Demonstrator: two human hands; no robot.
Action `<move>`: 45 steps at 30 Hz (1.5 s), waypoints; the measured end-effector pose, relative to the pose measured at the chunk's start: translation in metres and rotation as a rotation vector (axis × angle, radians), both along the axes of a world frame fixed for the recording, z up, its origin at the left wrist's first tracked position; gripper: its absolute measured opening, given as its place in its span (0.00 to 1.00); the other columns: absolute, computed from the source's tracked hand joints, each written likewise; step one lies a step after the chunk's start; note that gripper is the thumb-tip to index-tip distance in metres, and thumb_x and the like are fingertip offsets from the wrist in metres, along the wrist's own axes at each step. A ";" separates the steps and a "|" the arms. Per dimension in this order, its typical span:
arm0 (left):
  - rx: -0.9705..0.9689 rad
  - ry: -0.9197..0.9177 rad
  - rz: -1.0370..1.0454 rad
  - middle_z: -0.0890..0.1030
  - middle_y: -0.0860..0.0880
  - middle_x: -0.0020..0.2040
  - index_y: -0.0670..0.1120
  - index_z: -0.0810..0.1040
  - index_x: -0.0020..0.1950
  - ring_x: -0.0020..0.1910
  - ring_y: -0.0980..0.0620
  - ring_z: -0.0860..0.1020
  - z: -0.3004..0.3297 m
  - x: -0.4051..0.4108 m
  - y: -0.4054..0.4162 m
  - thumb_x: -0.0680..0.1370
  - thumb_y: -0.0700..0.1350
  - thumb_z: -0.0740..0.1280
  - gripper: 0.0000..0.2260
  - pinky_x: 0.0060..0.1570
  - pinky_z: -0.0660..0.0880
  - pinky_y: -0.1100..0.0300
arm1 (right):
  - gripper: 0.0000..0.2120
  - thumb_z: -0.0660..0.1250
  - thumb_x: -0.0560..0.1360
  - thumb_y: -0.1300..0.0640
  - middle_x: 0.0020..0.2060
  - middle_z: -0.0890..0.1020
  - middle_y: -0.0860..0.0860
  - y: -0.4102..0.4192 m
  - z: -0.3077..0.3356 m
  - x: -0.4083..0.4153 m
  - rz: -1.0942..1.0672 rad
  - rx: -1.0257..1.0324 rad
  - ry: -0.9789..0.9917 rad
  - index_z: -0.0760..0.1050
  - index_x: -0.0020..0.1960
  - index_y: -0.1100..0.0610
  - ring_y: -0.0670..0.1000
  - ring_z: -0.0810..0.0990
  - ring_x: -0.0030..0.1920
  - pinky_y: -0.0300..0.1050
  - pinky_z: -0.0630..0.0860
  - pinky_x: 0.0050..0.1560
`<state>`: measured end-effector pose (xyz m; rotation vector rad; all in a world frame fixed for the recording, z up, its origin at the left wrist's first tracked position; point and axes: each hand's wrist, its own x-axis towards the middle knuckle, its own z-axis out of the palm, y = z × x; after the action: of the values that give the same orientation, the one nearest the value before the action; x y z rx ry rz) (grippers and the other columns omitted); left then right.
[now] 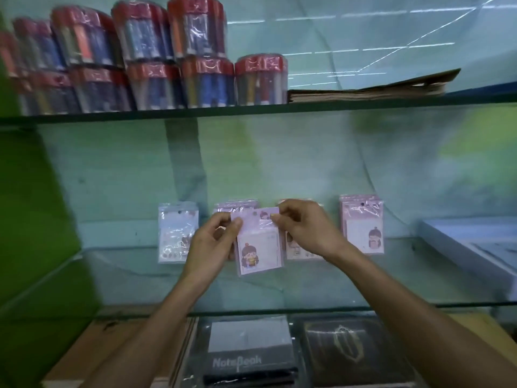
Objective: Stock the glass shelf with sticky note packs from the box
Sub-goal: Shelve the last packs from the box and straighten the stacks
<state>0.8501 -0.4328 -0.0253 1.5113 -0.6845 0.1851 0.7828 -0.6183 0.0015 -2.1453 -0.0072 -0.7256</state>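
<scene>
1. Two hands share one sticky note pack [258, 245]; the left hand [212, 242] pinches its upper left corner between thumb and fingertips, and the right hand [305, 228] pinches the upper right corner the same way, so the pack hangs upright with its cartoon face toward the camera.

2. It is held just above the glass shelf [307, 281], about midway along and in front of the row at the back edge; whether its lower edge touches the glass I cannot tell.

3. Leaning against the back wall are a pale pack [177, 232] to the left, a pink stack [237, 205] mostly hidden behind the held pack, another pack [298, 249] partly behind the right hand, and a fuller pink stack [362, 224] toward the right; so stocking looks well under way.

4. Risks, as I judge them: the wrapper is slick film held only by its corners, so a loose pinch could let it slip; glass gives little grip, so a pack leaned too steeply may slide forward and fall flat; a wrist brushing the neighbours could knock them over.

5. Further out, shrink-wrapped pen tubs [156, 63] and flattened cardboard [372, 89] sit on the upper shelf; notebooks [246, 348] show below the glass; the supply box is not clearly in view.
</scene>
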 end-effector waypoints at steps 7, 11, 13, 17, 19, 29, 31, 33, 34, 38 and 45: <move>0.168 -0.087 0.118 0.82 0.50 0.39 0.49 0.79 0.45 0.35 0.53 0.77 -0.022 0.023 0.041 0.78 0.43 0.67 0.04 0.35 0.72 0.67 | 0.07 0.68 0.77 0.58 0.30 0.79 0.51 0.025 -0.004 0.040 -0.061 0.123 0.014 0.75 0.40 0.54 0.49 0.79 0.27 0.42 0.75 0.36; 0.195 -0.093 0.087 0.81 0.50 0.38 0.50 0.79 0.43 0.36 0.51 0.78 -0.028 0.027 0.050 0.78 0.42 0.67 0.05 0.39 0.75 0.61 | 0.06 0.67 0.77 0.57 0.30 0.80 0.51 0.035 -0.011 0.051 -0.108 0.056 0.036 0.75 0.43 0.58 0.51 0.81 0.29 0.41 0.75 0.36; 0.196 -0.092 0.079 0.81 0.50 0.37 0.49 0.79 0.43 0.37 0.48 0.78 -0.029 0.028 0.052 0.78 0.42 0.67 0.05 0.40 0.75 0.57 | 0.07 0.66 0.78 0.56 0.33 0.80 0.53 0.038 -0.013 0.052 -0.132 0.018 0.040 0.75 0.44 0.60 0.50 0.81 0.29 0.40 0.75 0.36; 0.220 -0.083 0.069 0.81 0.52 0.35 0.49 0.79 0.42 0.35 0.53 0.77 -0.030 0.027 0.053 0.78 0.43 0.67 0.05 0.34 0.72 0.66 | 0.07 0.66 0.78 0.57 0.37 0.82 0.59 0.040 -0.016 0.055 -0.166 -0.039 0.006 0.76 0.45 0.60 0.57 0.83 0.35 0.46 0.78 0.42; 0.244 -0.064 0.054 0.81 0.54 0.36 0.50 0.79 0.42 0.34 0.56 0.76 -0.031 0.025 0.053 0.78 0.44 0.67 0.05 0.32 0.71 0.68 | 0.05 0.66 0.78 0.57 0.36 0.81 0.57 0.041 -0.017 0.057 -0.166 -0.050 -0.005 0.75 0.46 0.59 0.58 0.83 0.37 0.50 0.80 0.44; 0.167 -0.030 -0.044 0.81 0.48 0.35 0.50 0.79 0.42 0.31 0.51 0.77 -0.027 0.016 0.016 0.78 0.43 0.68 0.06 0.31 0.72 0.57 | 0.06 0.65 0.77 0.59 0.39 0.81 0.48 0.012 -0.014 0.013 -0.217 -0.052 -0.081 0.79 0.52 0.57 0.46 0.80 0.35 0.40 0.80 0.40; 0.119 -0.002 -0.098 0.79 0.48 0.33 0.46 0.79 0.43 0.30 0.50 0.75 -0.025 0.009 -0.002 0.79 0.41 0.67 0.05 0.31 0.71 0.55 | 0.04 0.66 0.77 0.57 0.36 0.82 0.47 0.001 -0.014 -0.008 -0.225 -0.024 -0.113 0.79 0.48 0.56 0.45 0.81 0.34 0.37 0.77 0.37; 0.077 0.021 -0.152 0.78 0.47 0.31 0.43 0.79 0.44 0.29 0.50 0.74 -0.022 -0.002 -0.024 0.79 0.41 0.66 0.05 0.30 0.70 0.56 | 0.04 0.66 0.77 0.55 0.35 0.84 0.47 -0.015 -0.018 -0.032 -0.227 0.031 -0.128 0.79 0.46 0.54 0.44 0.81 0.34 0.34 0.76 0.37; 0.061 0.032 -0.178 0.78 0.47 0.31 0.42 0.79 0.44 0.28 0.50 0.74 -0.021 -0.007 -0.036 0.80 0.41 0.65 0.06 0.28 0.70 0.57 | 0.04 0.67 0.77 0.55 0.34 0.84 0.48 -0.024 -0.020 -0.044 -0.224 0.067 -0.128 0.79 0.45 0.52 0.44 0.81 0.32 0.34 0.76 0.37; 0.033 0.043 -0.273 0.78 0.47 0.31 0.43 0.79 0.44 0.28 0.50 0.74 -0.016 -0.029 -0.082 0.80 0.39 0.64 0.07 0.26 0.70 0.59 | 0.06 0.67 0.77 0.58 0.32 0.84 0.50 -0.057 -0.025 -0.092 -0.242 0.103 -0.130 0.78 0.42 0.51 0.45 0.79 0.30 0.36 0.74 0.35; 0.029 0.045 -0.459 0.78 0.48 0.31 0.44 0.80 0.43 0.29 0.50 0.74 -0.010 -0.078 -0.175 0.80 0.40 0.64 0.07 0.26 0.71 0.60 | 0.02 0.68 0.75 0.53 0.35 0.84 0.43 -0.143 -0.015 -0.169 -0.455 -0.085 -0.032 0.79 0.44 0.49 0.39 0.81 0.37 0.33 0.75 0.39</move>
<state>0.7725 -0.6075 -0.0354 1.3421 -0.9799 -0.2081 0.6142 -0.7609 -0.0136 -2.2396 0.4526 -1.0338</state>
